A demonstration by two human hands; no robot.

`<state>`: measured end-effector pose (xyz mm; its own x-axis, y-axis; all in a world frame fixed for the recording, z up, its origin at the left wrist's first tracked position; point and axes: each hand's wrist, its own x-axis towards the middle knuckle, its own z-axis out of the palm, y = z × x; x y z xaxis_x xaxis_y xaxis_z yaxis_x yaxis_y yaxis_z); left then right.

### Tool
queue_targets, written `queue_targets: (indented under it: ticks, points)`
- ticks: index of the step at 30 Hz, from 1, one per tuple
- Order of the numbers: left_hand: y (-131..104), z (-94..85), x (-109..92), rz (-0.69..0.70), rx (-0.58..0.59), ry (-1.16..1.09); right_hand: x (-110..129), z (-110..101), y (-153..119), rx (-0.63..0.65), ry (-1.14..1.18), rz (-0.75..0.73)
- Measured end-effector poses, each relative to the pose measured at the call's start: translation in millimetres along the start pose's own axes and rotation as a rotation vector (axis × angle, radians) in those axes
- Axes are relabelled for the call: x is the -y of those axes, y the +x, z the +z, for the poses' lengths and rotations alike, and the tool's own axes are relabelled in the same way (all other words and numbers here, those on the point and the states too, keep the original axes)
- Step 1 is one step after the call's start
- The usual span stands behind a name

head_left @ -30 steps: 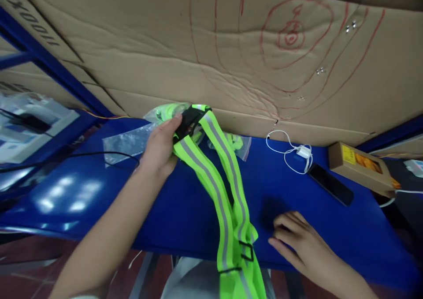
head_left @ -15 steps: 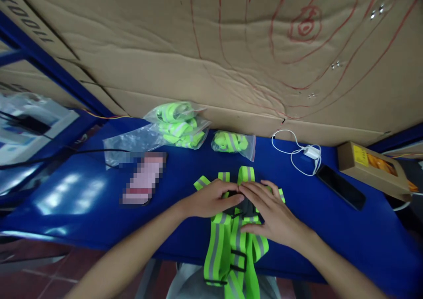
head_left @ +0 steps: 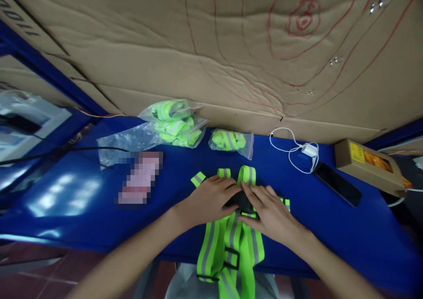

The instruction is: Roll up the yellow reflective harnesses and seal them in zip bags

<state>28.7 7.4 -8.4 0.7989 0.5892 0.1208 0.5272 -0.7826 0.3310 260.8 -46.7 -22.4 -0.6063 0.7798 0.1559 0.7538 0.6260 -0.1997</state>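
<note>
A fluorescent yellow-green reflective vest made of straps [head_left: 207, 250] with grey stripes lies bunched at the table's front edge, its lower straps and black buckles hanging over. My left hand [head_left: 213, 199] is curled over the left side of the vest's black centre piece [head_left: 243, 201], thumb below the fingers. From the other side my right hand [head_left: 269, 208] grips the same part, its fingertips close to the left ones and its thumb lower down. Loose strap ends stick out beyond both hands. Exactly what the fingertips pinch is hidden.
Behind the vest lie bagged reflective straps [head_left: 228, 140] and a stack of similar bags [head_left: 178, 125]. A pixelated pink item [head_left: 140, 177] is on the left. To the right are a white charger cable [head_left: 309, 150], a dark phone [head_left: 337, 184] and a cardboard box [head_left: 366, 169].
My left hand has turned over more of the black centre piece, and the fingers have shifted. The hanging straps have swung slightly left. The camera view has moved a little.
</note>
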Motion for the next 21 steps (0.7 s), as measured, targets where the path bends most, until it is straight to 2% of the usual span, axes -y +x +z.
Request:
queue_targets:
  ticks: [5, 11, 14, 16, 17, 19, 21]
  points:
    - [2.3, 7.7, 3.4, 0.003, 0.013, 0.130, 0.7, 5.6, 4.4, 0.053, 0.029, 0.074]
    - [5.9, 13.3, -1.1, 0.140, -0.065, 0.291, 12.3, 3.5, 9.3, -0.027, -0.118, 0.075]
    - [2.5, 4.9, 4.8, 0.144, -0.084, 0.293, 9.6, -2.3, 8.2, -0.092, -0.153, 0.089]
    - [-7.5, -9.4, 13.5, 0.073, -0.184, 0.217, -5.0, -14.1, 0.8, -0.187, -0.110, 0.171]
    - [-15.1, -18.2, 17.8, 0.019, -0.276, 0.143, -16.5, -22.7, -6.1, -0.260, -0.060, 0.242]
    - [-34.0, -36.1, 23.3, -0.146, -0.530, -0.099, -44.6, -44.2, -26.9, -0.393, 0.124, 0.399]
    - [-54.0, -50.0, 22.2, -0.293, -0.818, -0.466, -72.4, -68.2, -55.5, -0.521, 0.319, 0.512]
